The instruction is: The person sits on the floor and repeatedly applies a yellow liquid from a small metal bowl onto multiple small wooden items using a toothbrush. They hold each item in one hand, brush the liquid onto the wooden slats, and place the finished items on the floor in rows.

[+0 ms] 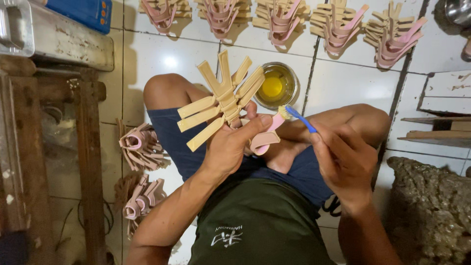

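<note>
Seated on the tiled floor [162, 54], the left hand [230, 147] has its fingers clamped on a fanned bundle of tan and pink straps [223, 103] while the right hand [343, 162] pinches a blue toothbrush [299, 119] at the pink strap, seemingly mid-gluing, so the bristles likely need re-dipping in the bowl of yellow liquid [275, 86] just beyond.

Even, fairly bright indoor light falls from above onto the white tiled floor [162, 59], where a small hot spot of glare sits left of my knee. The yellow liquid in the metal bowl [277, 86] shines with a soft reflection. Shadows are short and soft under the fanned strap pieces [282, 19] along the top edge. My left hand [230, 147] and right hand [343, 162] are sharp, with no motion blur. The wooden frame [88, 157] at left sits in dimmer light, and the wide lens bends lines near the frame's borders.
</note>
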